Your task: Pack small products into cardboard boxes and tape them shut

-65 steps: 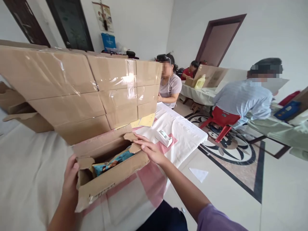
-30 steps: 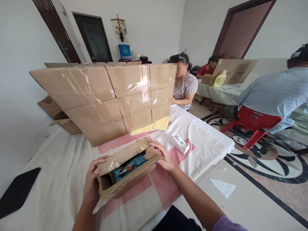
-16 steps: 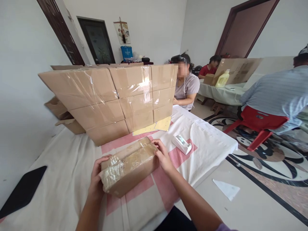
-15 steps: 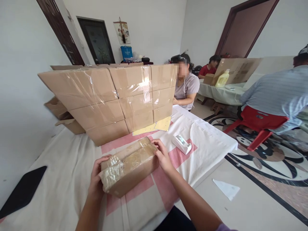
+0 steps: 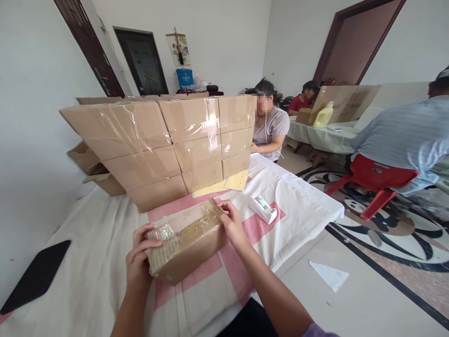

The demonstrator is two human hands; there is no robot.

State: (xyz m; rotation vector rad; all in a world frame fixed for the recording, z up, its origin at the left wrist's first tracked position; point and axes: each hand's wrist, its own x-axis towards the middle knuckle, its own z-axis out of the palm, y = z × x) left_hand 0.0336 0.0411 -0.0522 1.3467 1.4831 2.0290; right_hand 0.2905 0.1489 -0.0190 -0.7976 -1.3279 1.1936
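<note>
A small brown cardboard box (image 5: pixel 191 250), taped along its top seam and over its near left end, sits between my two hands at the front of the table. My left hand (image 5: pixel 140 257) grips its left end, with fingers reaching over the taped top corner. At the far right corner my right hand (image 5: pixel 231 222) holds on, its fingers bent over the top edge and its thumb partly hidden. To the right of the box lies a white tape dispenser (image 5: pixel 264 210) on the pink-and-white tablecloth (image 5: pixel 280 187).
Stacked cardboard boxes wrapped in tape (image 5: pixel 196 140) form a wall behind. Yellow sheets (image 5: pixel 236 181) lie at its foot. A black flat item (image 5: pixel 37 276) is at left. Across the table a person (image 5: pixel 271 126) sits; another sits on a red chair (image 5: pixel 382 175) at right.
My left-hand fingers have moved further over the taped top of the box. The box has tilted slightly, and my right hand has shifted a little left with it.
</note>
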